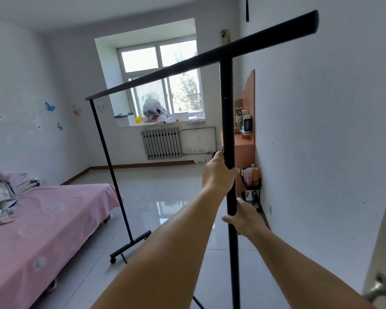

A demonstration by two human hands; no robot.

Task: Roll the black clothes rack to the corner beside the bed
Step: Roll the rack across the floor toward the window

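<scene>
The black clothes rack stands bare on the tiled floor, its top bar running from upper right toward the left. Its near upright pole rises right in front of me. My left hand is wrapped around that pole at mid height. My right hand grips the same pole just below. The far upright ends in a wheeled foot close to the foot of the bed, which has a pink sheet and lies at the left. The corner beyond the bed, by the left wall and window wall, is open floor.
Folded bedding is piled at the bed's head. A radiator sits under the cluttered window sill. An orange cabinet and a low rack of bottles line the right wall. A door handle is at lower right.
</scene>
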